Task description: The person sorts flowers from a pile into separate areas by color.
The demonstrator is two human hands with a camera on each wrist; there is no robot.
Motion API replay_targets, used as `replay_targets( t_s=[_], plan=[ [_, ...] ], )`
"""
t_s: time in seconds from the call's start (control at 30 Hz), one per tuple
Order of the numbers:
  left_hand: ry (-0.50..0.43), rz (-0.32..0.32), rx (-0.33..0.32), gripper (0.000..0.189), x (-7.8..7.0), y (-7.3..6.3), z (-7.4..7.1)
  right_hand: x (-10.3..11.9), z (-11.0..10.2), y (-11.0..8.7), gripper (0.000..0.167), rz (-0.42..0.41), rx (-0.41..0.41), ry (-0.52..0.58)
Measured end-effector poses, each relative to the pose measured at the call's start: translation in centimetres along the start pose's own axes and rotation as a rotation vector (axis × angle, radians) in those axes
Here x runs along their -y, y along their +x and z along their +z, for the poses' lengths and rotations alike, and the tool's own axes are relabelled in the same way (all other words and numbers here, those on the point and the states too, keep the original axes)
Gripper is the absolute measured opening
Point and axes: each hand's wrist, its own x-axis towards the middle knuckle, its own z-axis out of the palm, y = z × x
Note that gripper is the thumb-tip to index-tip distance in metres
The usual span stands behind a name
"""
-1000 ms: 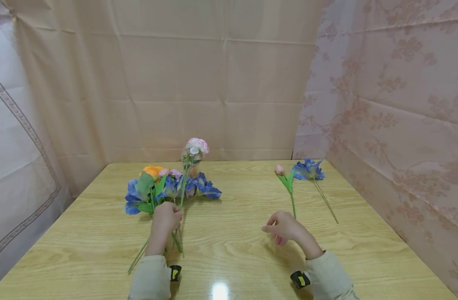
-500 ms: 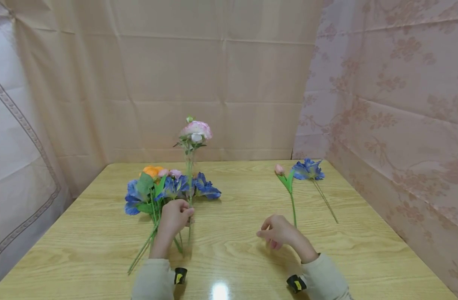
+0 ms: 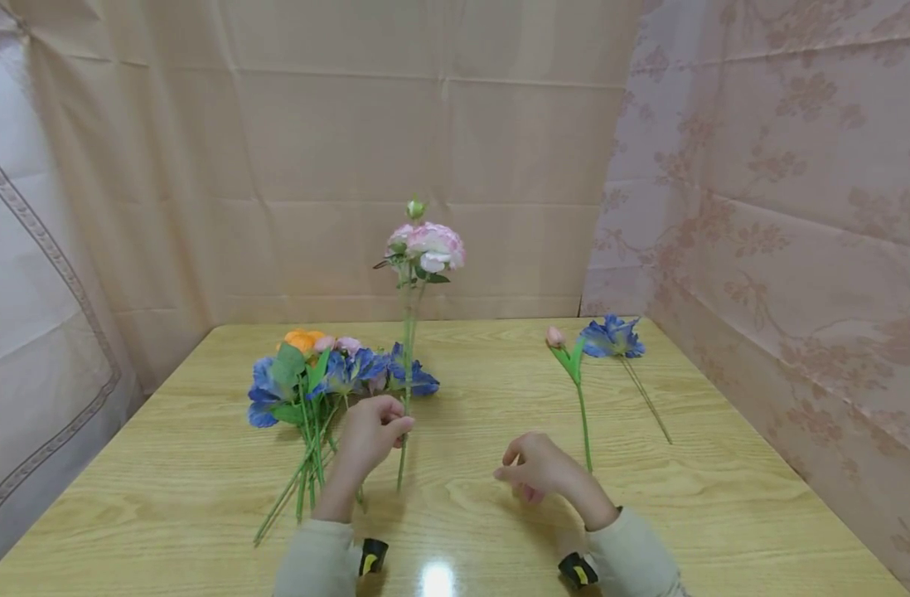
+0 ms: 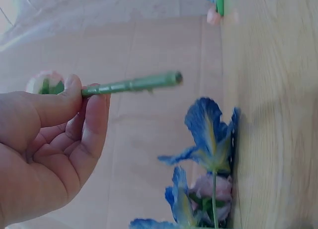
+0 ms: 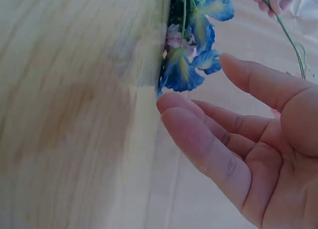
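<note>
My left hand [image 3: 371,438] pinches the green stem of a pink-and-white artificial flower [image 3: 434,245] between thumb and fingers. The flower stands upright above the table, with a small green-white bud [image 3: 415,209] at its top. In the left wrist view the stem's cut end [image 4: 169,79] sticks out past the thumb. My right hand [image 3: 548,471] hovers over the table with relaxed, slightly bent fingers and nothing in them. Nearest to it lies a pink tulip [image 3: 555,337] with green leaves. Beside the tulip rests a blue flower [image 3: 613,337] on a thin stem.
A pile of artificial flowers lies on the left of the wooden table [image 3: 470,390]: several blue ones [image 3: 264,394], an orange one [image 3: 304,339] and pink ones, their stems toward me. A beige curtain [image 3: 336,166] hangs behind the table, a patterned one [image 3: 791,207] at the right.
My left hand has lifted the pink-and-white flower out of the pile, up and to the right. My right hand has drifted slightly left and toward me.
</note>
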Motion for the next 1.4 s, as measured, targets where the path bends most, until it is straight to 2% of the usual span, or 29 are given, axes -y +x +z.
replay_targets(
  t_s=[0.13,0.27,0.4,0.57,0.77,0.93,1.17,1.4],
  plan=[
    [-0.045,0.061,-0.001,0.011,-0.5,-0.3,0.6,0.4,0.4,0.1,0.022,-0.053,0.003,-0.027],
    [-0.081,0.028,0.036,0.009,-1.0,-0.4,1.3,0.9,0.9,0.3,0.017,-0.132,-0.023,-0.025],
    [-0.114,0.023,0.061,0.009,-1.3,-0.6,2.1,1.4,1.6,0.6,0.014,-0.213,-0.031,0.056],
    [-0.184,0.070,0.065,0.009,-1.4,-0.8,3.1,1.7,2.2,0.7,0.021,-0.277,-0.015,0.185],
    [-0.180,0.091,0.042,0.011,-1.7,-0.9,4.1,1.9,2.9,0.7,0.025,-0.296,-0.017,0.301],
    [-0.182,0.107,0.029,0.011,-2.1,-1.1,4.7,2.0,3.4,0.7,0.020,-0.307,-0.050,0.371],
    [-0.137,0.181,-0.019,0.011,-2.4,-1.4,5.3,1.8,3.9,1.0,0.013,-0.300,-0.079,0.410],
    [-0.076,0.193,-0.035,0.013,-2.6,-1.4,5.6,2.0,4.0,0.8,0.008,-0.315,-0.116,0.444]
  ],
)
